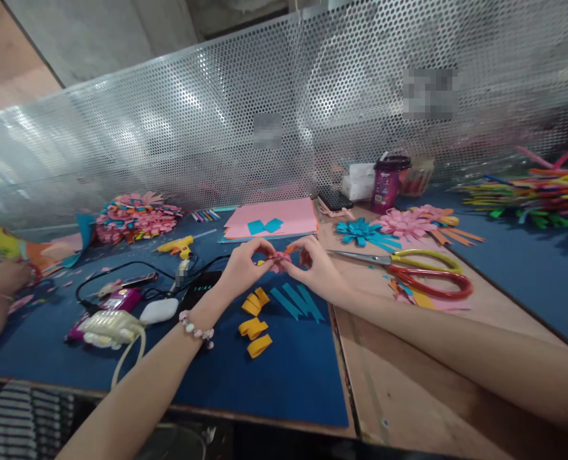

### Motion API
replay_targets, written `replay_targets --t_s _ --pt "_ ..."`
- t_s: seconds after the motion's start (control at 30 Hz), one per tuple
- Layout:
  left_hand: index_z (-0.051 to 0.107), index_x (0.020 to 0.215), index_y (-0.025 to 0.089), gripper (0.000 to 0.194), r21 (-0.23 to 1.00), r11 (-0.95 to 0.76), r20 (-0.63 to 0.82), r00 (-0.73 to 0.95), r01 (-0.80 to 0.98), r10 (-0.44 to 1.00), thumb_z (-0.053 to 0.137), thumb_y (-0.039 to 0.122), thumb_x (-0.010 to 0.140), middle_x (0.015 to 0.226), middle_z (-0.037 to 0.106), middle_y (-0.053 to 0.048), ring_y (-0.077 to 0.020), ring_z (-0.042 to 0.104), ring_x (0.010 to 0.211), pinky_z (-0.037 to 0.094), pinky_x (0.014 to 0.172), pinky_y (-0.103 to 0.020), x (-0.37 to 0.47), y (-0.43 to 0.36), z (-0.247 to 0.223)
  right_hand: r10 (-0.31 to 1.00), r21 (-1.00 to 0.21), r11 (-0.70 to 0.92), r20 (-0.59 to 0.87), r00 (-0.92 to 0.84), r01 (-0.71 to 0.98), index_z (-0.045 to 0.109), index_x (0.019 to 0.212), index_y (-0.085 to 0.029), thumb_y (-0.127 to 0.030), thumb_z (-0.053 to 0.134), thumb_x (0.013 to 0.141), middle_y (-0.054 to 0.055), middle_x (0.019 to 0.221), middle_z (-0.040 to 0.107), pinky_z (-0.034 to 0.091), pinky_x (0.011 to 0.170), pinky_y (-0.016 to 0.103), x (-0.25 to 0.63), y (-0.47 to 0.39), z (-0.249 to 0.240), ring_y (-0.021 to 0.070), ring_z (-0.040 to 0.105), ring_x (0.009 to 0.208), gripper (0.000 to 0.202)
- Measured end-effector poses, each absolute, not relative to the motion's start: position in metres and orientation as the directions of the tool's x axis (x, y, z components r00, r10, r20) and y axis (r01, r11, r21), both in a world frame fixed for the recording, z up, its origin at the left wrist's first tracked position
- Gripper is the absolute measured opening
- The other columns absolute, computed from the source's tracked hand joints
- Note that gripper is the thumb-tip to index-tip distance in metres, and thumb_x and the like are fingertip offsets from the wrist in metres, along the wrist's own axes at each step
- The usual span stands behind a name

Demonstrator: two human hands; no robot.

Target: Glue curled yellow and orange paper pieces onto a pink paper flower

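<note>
Both my hands meet over the blue table, pinching a small pink paper flower [280,262] between them. My left hand [246,263], with a beaded bracelet at the wrist, grips its left side with thumb and forefinger. From the right, my right hand [318,268] grips the other side, an orange bit showing near its fingertips. Just below lie looped yellow paper strips [255,301] and blue paper strips [297,301]. Large scissors [408,267] with yellow and red handles rest to the right of my right hand. Behind my hands is a stack of pink paper [274,214] with two blue pieces on it.
A yellow glue gun [177,246], a phone [202,291], a white case [159,311] and a power strip [112,326] with cables lie left. Finished blue [360,231] and pink paper flowers [407,223] and a purple cup [385,184] stand right. Another person's hand [10,278] works at far left.
</note>
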State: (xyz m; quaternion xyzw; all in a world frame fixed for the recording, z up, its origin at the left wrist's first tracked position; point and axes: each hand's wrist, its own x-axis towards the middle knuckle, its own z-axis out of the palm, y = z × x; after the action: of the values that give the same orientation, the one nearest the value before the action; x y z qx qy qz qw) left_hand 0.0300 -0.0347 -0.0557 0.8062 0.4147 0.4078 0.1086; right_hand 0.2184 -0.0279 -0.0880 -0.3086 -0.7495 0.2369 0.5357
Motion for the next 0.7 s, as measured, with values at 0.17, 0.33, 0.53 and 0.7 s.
replay_targets --t_s 0.17,0.33,0.53,0.7 --pt "0.060 0.084 0.017 0.006 0.501 -0.662 0.584 0.347 0.557 0.734 0.063 0.016 0.079 0.084 0.066 -0.003 -0.0151 0.061 0.080 0.047 0.076 -0.028 0.0311 -0.0355 -0.0549 0.707 -0.675 0.706 0.661 -0.250 0.214 0.050 0.091 -0.019 -0.025 0.061 0.079 0.003 0.089 0.047 0.043 0.060 0.030 0.2183 -0.0270 -0.0888 0.0127 0.045 0.065 0.017" --pt "0.059 0.082 0.017 0.003 0.502 -0.677 0.582 0.370 0.538 0.725 0.061 0.018 0.080 0.085 0.065 -0.004 -0.0162 0.061 0.082 0.047 0.078 -0.029 0.0321 -0.0370 -0.0540 0.682 -0.645 0.731 0.679 -0.272 0.222 0.050 0.092 -0.019 -0.017 0.057 0.077 0.002 0.088 0.044 0.042 0.061 0.029 0.2189 -0.0277 -0.0877 0.0128 0.045 0.066 0.017" --pt "0.058 0.079 0.018 0.004 0.467 -0.705 0.590 0.406 0.533 0.698 0.059 0.015 0.080 0.085 0.065 -0.004 -0.0170 0.061 0.084 0.047 0.082 -0.031 0.0324 -0.0395 -0.0515 0.654 -0.618 0.756 0.697 -0.293 0.216 0.049 0.090 -0.020 -0.011 0.054 0.076 0.002 0.088 0.043 0.041 0.060 0.028 0.2196 -0.0304 -0.0859 0.0121 0.045 0.066 0.017" --pt "0.059 0.080 0.019 0.007 0.383 -0.746 0.623 0.443 0.546 0.644 0.058 0.013 0.082 0.087 0.067 -0.003 -0.0165 0.061 0.085 0.046 0.083 -0.031 0.0323 -0.0409 -0.0489 0.628 -0.591 0.778 0.719 -0.299 0.212 0.050 0.086 -0.021 -0.005 0.052 0.072 0.002 0.088 0.043 0.041 0.060 0.027 0.2198 -0.0320 -0.0851 0.0122 0.045 0.067 0.020"
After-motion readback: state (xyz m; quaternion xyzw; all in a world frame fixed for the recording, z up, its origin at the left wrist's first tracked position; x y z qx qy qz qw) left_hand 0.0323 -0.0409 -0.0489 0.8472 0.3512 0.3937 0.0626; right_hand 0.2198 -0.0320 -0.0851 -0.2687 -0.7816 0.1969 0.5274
